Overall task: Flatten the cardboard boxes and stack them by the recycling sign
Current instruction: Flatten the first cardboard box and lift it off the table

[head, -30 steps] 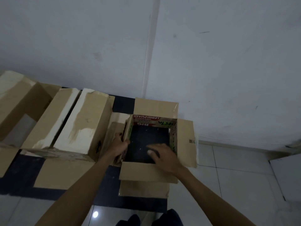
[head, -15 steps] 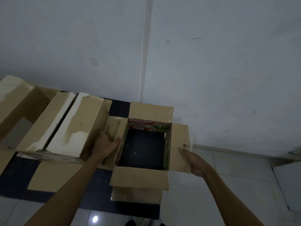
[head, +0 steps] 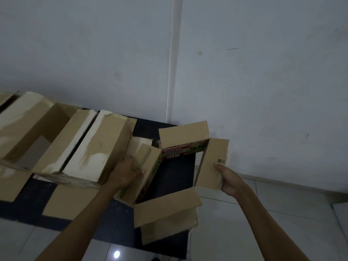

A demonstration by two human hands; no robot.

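Hands on opposite sides of the small printed box (head: 169, 178), which sits on the dark mat just right of the big taped box (head: 90, 147). Left hand (head: 125, 173) grips the left flap and wall, right hand (head: 228, 180) pinches the right flap with its thumb on top. With the bottom open you can see mat straight through, so I'd guess the two-sided grip is for skewing the walls so it collapses flat. No recycling sign visible anywhere near the box
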